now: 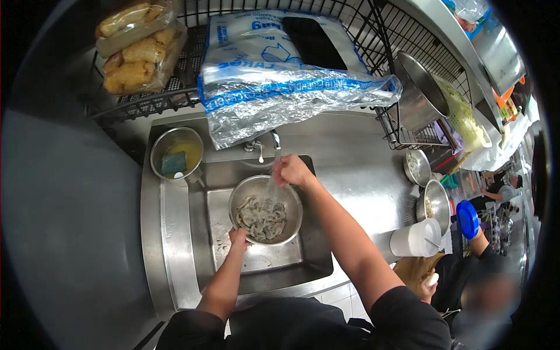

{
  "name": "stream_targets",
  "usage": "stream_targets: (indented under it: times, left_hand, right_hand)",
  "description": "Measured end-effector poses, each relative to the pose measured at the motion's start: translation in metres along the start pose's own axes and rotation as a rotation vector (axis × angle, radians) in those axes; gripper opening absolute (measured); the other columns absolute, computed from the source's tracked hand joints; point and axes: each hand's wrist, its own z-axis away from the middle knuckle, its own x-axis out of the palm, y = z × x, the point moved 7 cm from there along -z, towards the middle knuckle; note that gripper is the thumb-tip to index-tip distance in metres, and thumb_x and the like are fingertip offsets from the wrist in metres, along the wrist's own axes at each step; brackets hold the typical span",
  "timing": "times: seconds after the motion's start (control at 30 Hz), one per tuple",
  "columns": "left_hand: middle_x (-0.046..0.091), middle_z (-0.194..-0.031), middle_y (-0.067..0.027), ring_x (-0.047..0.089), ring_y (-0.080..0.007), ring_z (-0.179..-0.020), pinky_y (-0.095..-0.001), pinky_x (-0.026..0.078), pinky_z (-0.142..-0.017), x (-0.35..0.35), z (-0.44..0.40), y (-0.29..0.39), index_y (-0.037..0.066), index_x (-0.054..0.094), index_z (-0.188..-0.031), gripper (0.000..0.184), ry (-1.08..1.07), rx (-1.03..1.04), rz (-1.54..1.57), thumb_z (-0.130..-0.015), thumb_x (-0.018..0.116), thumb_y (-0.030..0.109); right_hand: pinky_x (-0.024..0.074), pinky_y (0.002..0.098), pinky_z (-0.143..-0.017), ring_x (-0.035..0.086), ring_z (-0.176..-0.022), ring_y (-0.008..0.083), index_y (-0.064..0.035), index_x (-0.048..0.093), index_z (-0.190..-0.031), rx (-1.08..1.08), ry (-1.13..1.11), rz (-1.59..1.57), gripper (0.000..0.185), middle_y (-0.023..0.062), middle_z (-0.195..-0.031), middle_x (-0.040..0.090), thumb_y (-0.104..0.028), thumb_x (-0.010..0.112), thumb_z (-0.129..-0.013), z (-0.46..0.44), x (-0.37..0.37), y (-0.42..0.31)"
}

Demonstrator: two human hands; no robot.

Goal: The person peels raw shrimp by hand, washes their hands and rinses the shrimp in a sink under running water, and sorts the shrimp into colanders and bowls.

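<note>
A round metal bowl (297,219) of raw, greyish shrimp (261,217) is in the sink (219,201), with some water in it. My left hand (238,236) grips the bowl's near-left rim. Over the far rim, my right hand (291,172) is beneath the faucet (276,140), its fingers curled together. Water runs down beside those fingers into the bowl. Whether anything is inside the curled fingers cannot be seen.
At the sink's left corner stands a metal pot (195,143) with yellowish liquid and a green sponge (173,163). A wire rack (195,46) overhead holds plastic bags (291,93) and a phone (315,41). To the right are a white tub (408,239) and another person (466,274).
</note>
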Motion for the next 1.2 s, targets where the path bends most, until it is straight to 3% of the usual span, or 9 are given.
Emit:
stream_targets:
  times: [0.33, 0.4, 0.53, 0.73, 0.83, 0.97, 1.03, 1.07, 1.2]
  left_hand:
    - [0.051, -0.132, -0.0146, 0.048, -0.0372, -0.123, -0.0630, 0.047, -0.089, -0.009, -0.042, -0.021, 0.014, 0.042, -0.133, 0.050, -0.205, -0.031, -0.061, -0.089, 0.066, 0.021]
    - [0.051, -0.130, -0.0139, 0.047, -0.0365, -0.123, -0.0621, 0.046, -0.087, -0.021, -0.029, 0.000, 0.010, 0.047, -0.128, 0.043, 0.198, 0.027, -0.124, -0.090, 0.064, 0.022]
    - [0.053, -0.125, -0.0145, 0.049, -0.0359, -0.118, -0.0588, 0.046, -0.085, -0.006, -0.028, 0.027, 0.004, 0.051, -0.121, 0.038, 0.334, 0.049, 0.004, -0.090, 0.060, 0.025]
    - [0.063, -0.109, -0.0084, 0.061, -0.0266, -0.096, -0.0403, 0.049, -0.086, 0.177, 0.030, 0.107, 0.007, 0.056, -0.115, 0.040, -0.489, 0.082, 0.196, -0.096, 0.049, 0.041]
    - [0.063, -0.108, -0.0079, 0.059, -0.0228, -0.103, -0.0442, 0.047, -0.092, 0.229, 0.054, 0.134, 0.008, 0.058, -0.111, 0.038, -0.594, 0.059, 0.160, -0.097, 0.044, 0.040]
    - [0.063, -0.100, -0.0080, 0.060, -0.0256, -0.095, -0.0456, 0.049, -0.090, 0.252, 0.090, 0.143, 0.007, 0.059, -0.104, 0.035, -0.493, 0.097, 0.254, -0.097, 0.046, 0.038]
    - [0.061, -0.093, -0.0083, 0.060, -0.0272, -0.091, -0.0472, 0.049, -0.091, 0.261, 0.090, 0.141, 0.006, 0.057, -0.097, 0.026, -0.621, -0.062, 0.417, -0.096, 0.051, 0.032]
    - [0.060, -0.091, -0.0098, 0.060, -0.0290, -0.088, -0.0506, 0.051, -0.086, 0.258, 0.079, 0.138, 0.007, 0.056, -0.095, 0.016, -0.618, -0.088, 0.297, -0.093, 0.058, 0.022]
    - [0.061, -0.091, -0.0088, 0.061, -0.0250, -0.081, -0.0424, 0.054, -0.077, 0.239, 0.050, 0.136, 0.006, 0.056, -0.096, 0.016, -0.544, -0.026, 0.041, -0.093, 0.059, 0.021]
  right_hand:
    - [0.0580, 0.0324, -0.063, 0.067, -0.072, 0.0222, 0.0062, 0.061, -0.098, 0.117, 0.088, -0.442, 0.017, 0.0136, -0.083, 0.065, 0.012, 0.054, -0.083, 0.031, 0.002, 0.067]
    - [0.0578, 0.0322, -0.063, 0.067, -0.071, 0.0222, 0.0058, 0.060, -0.097, 0.122, 0.119, -0.488, 0.015, 0.0134, -0.083, 0.065, 0.011, 0.055, -0.084, 0.032, 0.011, 0.070]
    - [0.0571, 0.0343, -0.061, 0.064, -0.069, 0.0226, 0.0047, 0.058, -0.089, 0.166, 0.194, -0.744, 0.015, 0.0122, -0.081, 0.063, 0.013, 0.050, -0.080, 0.007, 0.029, 0.077]
    - [0.0540, 0.0359, -0.061, 0.064, -0.073, 0.0238, 0.0018, 0.059, -0.089, 0.060, -0.068, -0.978, 0.014, 0.0146, -0.078, 0.061, -0.002, 0.046, -0.088, -0.026, 0.059, 0.062]
    - [0.0514, 0.0398, -0.063, 0.063, -0.072, 0.0317, 0.0027, 0.061, -0.093, 0.212, 0.038, -0.509, 0.024, 0.0173, -0.076, 0.063, -0.014, 0.044, -0.089, -0.019, 0.057, 0.050]
    - [0.0478, 0.0467, -0.079, 0.060, -0.085, 0.0411, 0.0018, 0.060, -0.102, -0.211, 0.501, 0.163, 0.031, 0.0221, -0.093, 0.064, -0.021, 0.044, -0.088, -0.017, 0.023, 0.032]
    - [0.0461, 0.0496, -0.083, 0.060, -0.092, 0.0348, 0.0007, 0.058, -0.107, -0.372, 0.503, 0.491, 0.031, 0.0208, -0.110, 0.060, -0.018, 0.044, -0.087, -0.017, 0.031, 0.034]
    - [0.0346, 0.0555, -0.097, 0.052, -0.112, 0.0393, -0.0007, 0.055, -0.119, -0.241, 0.315, 0.373, 0.043, 0.0180, -0.124, 0.057, -0.025, 0.042, -0.086, -0.032, 0.036, 0.053]
    - [0.0344, 0.0484, -0.103, 0.045, -0.127, 0.0346, -0.0004, 0.050, -0.130, -0.055, 0.057, 0.372, 0.050, 0.0218, -0.135, 0.049, -0.023, 0.040, -0.087, -0.002, 0.050, 0.042]
